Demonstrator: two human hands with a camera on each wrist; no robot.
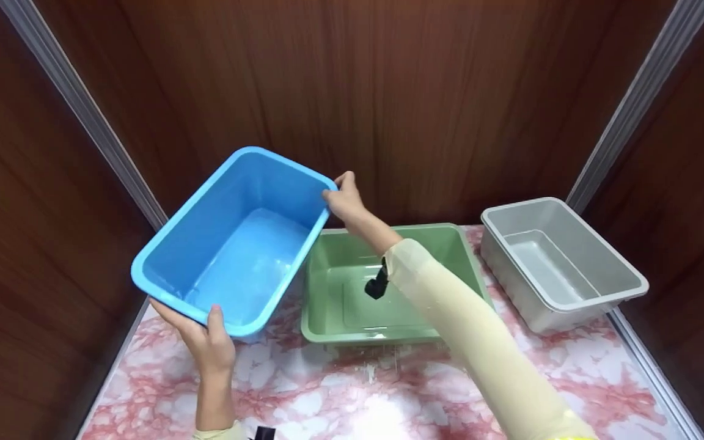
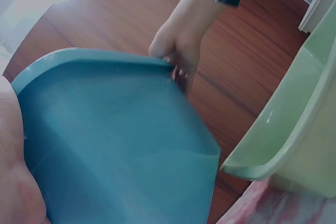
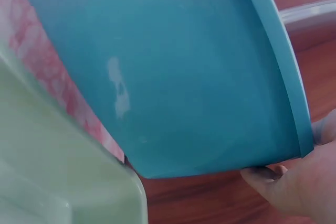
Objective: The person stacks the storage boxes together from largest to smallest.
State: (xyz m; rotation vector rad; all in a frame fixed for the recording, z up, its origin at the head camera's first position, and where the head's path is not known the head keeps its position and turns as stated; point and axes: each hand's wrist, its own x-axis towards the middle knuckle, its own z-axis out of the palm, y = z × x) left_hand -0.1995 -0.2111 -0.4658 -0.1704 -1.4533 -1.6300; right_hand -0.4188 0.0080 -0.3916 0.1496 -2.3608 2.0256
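Note:
A blue rectangular plastic basin (image 1: 254,244) is held up and tilted, its hollow facing the head camera with nothing inside. At its near corner my left hand (image 1: 208,345) grips the rim, thumb over the edge and fingers underneath. My right hand (image 1: 346,198) pinches the rim at the far right corner. Below my right forearm a green basin (image 1: 333,339) sits on the marbled surface. In the right wrist view the underside of the blue basin (image 3: 178,87) shows beside the green basin (image 3: 105,192).
A grey basin (image 1: 511,275), apparently stacked in another, stands at the right. The red-and-white marbled tabletop (image 1: 340,391) is bordered by wood-grain panels (image 1: 425,110) at the back and both sides, with metal strips (image 1: 101,128) along the corners.

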